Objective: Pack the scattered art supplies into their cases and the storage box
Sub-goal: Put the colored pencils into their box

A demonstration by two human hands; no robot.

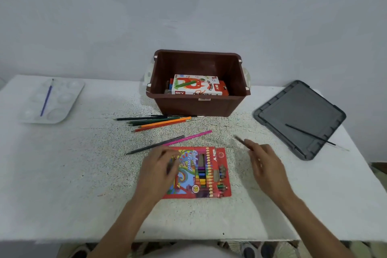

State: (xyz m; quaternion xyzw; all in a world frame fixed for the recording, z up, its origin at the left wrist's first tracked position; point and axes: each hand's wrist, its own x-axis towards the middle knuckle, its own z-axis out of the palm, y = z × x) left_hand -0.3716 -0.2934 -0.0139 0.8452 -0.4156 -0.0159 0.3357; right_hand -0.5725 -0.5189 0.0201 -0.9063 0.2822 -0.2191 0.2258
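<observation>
Your right-hand fingers are pinched together on a thin dark pencil, whose blurred tip points up and to the left, above the surface. The right hand hovers just to the right of the flat red cardboard packet of colour pencils.

Your left-hand fingers lie bent over the left part of that packet. They are blurred, so you cannot tell whether they grip it or only rest on it. The left hand covers the packet's left edge.

The packet lies flat on the white speckled surface, near its front edge. Just beyond it a pink pencil and a grey pencil lie side by side. Farther back a loose cluster of pencils, orange, red, green and dark, lies in front of the brown plastic storage box.

The box stands open at the back centre and holds a white oil-pastels carton. To the right its grey plastic lid lies apart, with a thin black brush across it. At the far left a white mixing palette carries a blue-handled brush.
</observation>
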